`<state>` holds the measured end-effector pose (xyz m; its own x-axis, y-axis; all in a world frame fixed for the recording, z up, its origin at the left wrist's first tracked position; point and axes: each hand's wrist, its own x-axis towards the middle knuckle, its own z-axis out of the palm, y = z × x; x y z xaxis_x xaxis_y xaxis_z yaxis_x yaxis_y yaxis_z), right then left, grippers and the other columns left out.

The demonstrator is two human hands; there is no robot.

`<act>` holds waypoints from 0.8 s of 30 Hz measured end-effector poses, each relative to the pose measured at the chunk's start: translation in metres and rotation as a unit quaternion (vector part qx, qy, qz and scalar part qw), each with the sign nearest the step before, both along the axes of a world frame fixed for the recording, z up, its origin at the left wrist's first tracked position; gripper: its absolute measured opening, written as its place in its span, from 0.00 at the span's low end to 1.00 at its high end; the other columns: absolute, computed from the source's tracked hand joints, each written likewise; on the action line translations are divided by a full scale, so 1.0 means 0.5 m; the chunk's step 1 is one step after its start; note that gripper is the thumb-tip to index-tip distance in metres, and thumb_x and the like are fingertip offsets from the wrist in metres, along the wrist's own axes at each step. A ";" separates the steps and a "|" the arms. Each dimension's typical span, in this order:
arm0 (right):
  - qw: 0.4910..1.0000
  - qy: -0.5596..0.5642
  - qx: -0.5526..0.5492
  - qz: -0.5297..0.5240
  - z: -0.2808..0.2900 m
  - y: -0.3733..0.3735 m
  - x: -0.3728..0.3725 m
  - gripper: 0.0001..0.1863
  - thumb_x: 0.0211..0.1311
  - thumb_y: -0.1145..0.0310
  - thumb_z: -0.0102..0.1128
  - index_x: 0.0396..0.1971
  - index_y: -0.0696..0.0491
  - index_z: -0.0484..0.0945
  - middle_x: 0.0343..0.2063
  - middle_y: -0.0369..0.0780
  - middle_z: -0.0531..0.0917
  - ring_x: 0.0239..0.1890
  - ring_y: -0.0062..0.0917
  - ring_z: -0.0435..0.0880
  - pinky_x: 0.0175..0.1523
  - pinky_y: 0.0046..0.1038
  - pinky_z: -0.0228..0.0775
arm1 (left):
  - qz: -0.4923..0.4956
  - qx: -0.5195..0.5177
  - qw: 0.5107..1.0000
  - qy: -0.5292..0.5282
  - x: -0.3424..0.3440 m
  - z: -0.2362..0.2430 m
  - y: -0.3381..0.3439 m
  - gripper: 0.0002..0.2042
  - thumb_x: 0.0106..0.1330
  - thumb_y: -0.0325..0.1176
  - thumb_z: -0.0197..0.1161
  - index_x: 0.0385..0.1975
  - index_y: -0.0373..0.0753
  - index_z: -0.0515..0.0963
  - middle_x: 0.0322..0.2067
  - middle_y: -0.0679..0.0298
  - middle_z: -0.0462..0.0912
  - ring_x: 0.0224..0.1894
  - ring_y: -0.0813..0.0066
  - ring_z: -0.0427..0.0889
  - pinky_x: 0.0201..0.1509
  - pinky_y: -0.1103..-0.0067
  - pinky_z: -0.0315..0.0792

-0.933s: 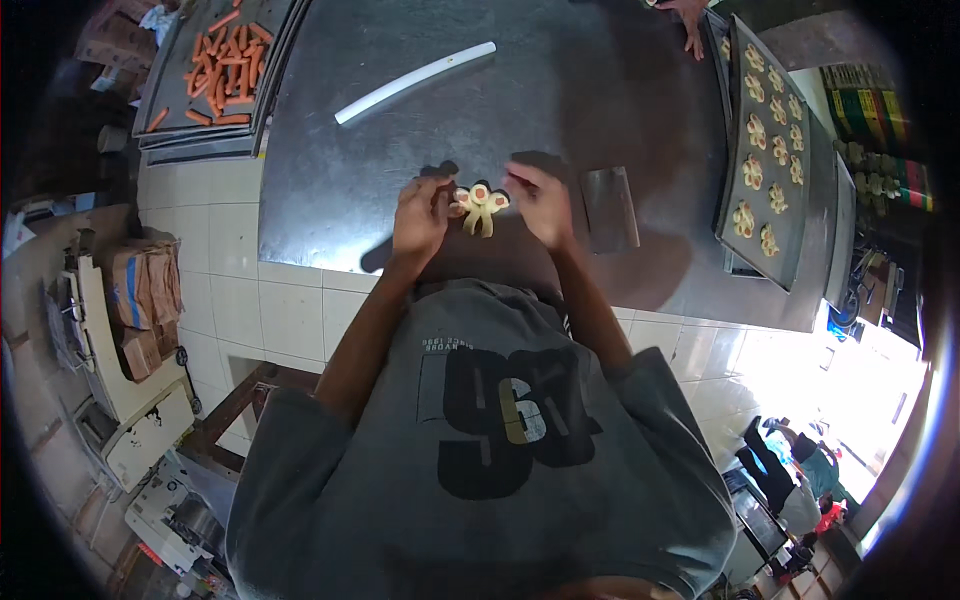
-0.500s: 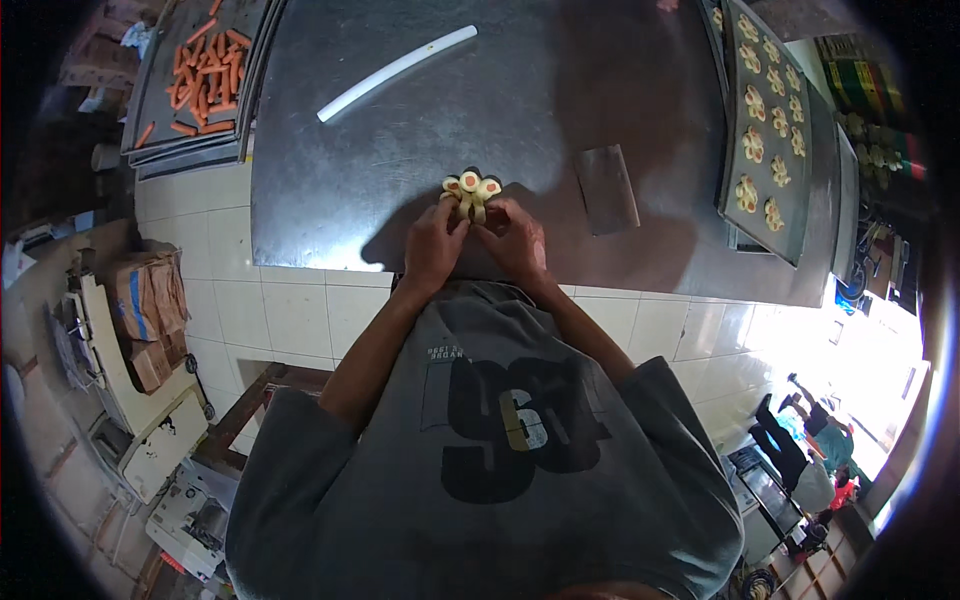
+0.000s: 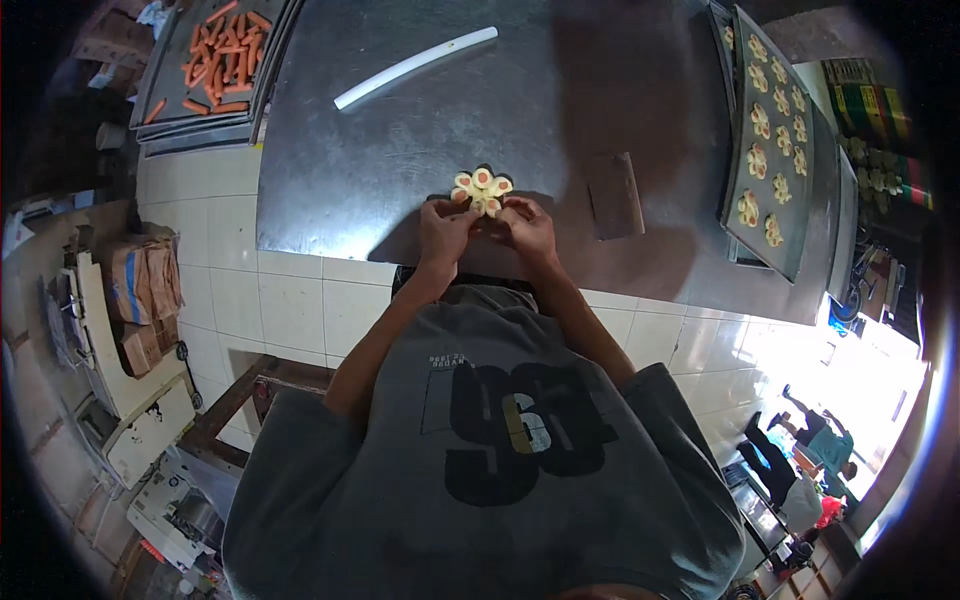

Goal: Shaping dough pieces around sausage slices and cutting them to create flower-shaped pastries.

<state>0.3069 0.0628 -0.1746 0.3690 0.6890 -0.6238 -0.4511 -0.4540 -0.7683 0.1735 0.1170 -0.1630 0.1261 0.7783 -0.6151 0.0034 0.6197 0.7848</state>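
Observation:
A flower-shaped sausage bun of raw dough (image 3: 483,183), with pale petals around orange sausage pieces, is near the table's front edge. My left hand (image 3: 446,234) pinches its near left side between thumb and fingers. On the near right side, the fingers of my right hand (image 3: 529,230) close on a petal. The fingertips partly cover the lower petals. To the right of my hands lies a flat, dark rectangular dough scraper (image 3: 614,197). Beyond the bun rests a long white tube (image 3: 415,67), slightly curved in this view.
The dark metal table (image 3: 400,160) fills the top middle. At the far left, a stack of trays bears a heap of sausages (image 3: 228,58). A tilted baking tray (image 3: 797,222) on the right holds rows of similar flower buns. People (image 3: 800,450) are at the lower right.
The bun has opened out from a bunched fan into a flatter, full flower. My fingers have moved around its near edge, the right hand shifting slightly outward. The whole view has shifted a little.

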 end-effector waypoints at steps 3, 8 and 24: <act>0.999 0.036 -0.028 -0.019 -0.008 -0.002 -0.001 0.09 0.64 0.74 0.61 0.41 0.61 0.81 0.36 0.40 0.85 0.37 0.23 0.85 0.46 0.29 0.81 | 0.050 -0.052 0.997 -0.038 0.005 -0.001 -0.004 0.25 0.63 0.24 0.68 0.54 0.34 0.59 0.33 0.54 0.82 0.34 0.71 0.85 0.35 0.78 0.80; 0.984 -0.161 0.029 0.067 -0.057 -0.014 0.004 0.11 0.64 0.72 0.63 0.40 0.64 0.83 0.33 0.40 0.86 0.36 0.20 0.84 0.44 0.23 0.78 | -0.053 0.032 0.994 0.089 0.000 -0.005 0.003 0.23 0.63 0.25 0.67 0.51 0.34 0.60 0.27 0.53 0.84 0.32 0.67 0.87 0.34 0.74 0.80; 0.972 -0.228 -0.027 0.054 -0.030 0.004 -0.002 0.26 0.55 0.64 0.75 0.51 0.56 0.76 0.36 0.44 0.88 0.40 0.25 0.87 0.43 0.27 0.79 | -0.089 0.124 0.975 0.162 -0.003 -0.030 0.001 0.18 0.59 0.33 0.72 0.44 0.30 0.74 0.28 0.53 0.86 0.31 0.61 0.88 0.37 0.70 0.80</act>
<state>0.3057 0.0649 -0.1896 0.5433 0.7096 -0.4486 -0.0174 -0.5247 -0.8511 0.1719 0.1177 -0.1781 0.1036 0.8912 -0.4416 0.3668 0.3784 0.8498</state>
